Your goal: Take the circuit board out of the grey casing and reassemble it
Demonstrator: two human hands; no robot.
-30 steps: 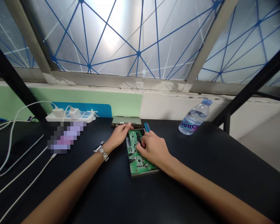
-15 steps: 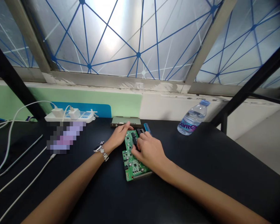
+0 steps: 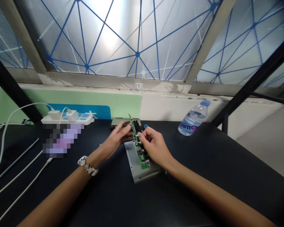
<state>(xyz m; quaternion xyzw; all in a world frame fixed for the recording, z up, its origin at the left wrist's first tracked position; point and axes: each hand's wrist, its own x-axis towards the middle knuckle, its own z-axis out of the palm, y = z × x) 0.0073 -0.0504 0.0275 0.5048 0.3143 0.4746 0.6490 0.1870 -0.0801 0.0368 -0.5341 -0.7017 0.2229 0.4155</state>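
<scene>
My right hand (image 3: pixel 156 145) pinches a green circuit board (image 3: pixel 145 164) with black connectors, holding it tilted up nearly on edge. Under the board lies a flat grey metal plate (image 3: pixel 133 162), its left part uncovered. My left hand (image 3: pixel 113 142), a silver watch (image 3: pixel 88 166) on its wrist, is open with fingers spread beside the board's far left edge; whether the fingertips touch it I cannot tell. Behind the hands sits a flat grey metal case (image 3: pixel 115 122), partly covered by the left fingers. A small blue thing (image 3: pixel 145 126) shows just past the right fingers.
A water bottle (image 3: pixel 192 119) leans at the back right of the black table (image 3: pixel 104 201). A white power strip (image 3: pixel 85 119) with plugged-in chargers stands at the back left. White cables (image 3: pixel 21 181) run across the left side, near a pixelated patch.
The circuit board, flat before, has been lifted and tilted up by my right hand, uncovering the metal plate. My left hand has drawn back a little left, fingers spread.
</scene>
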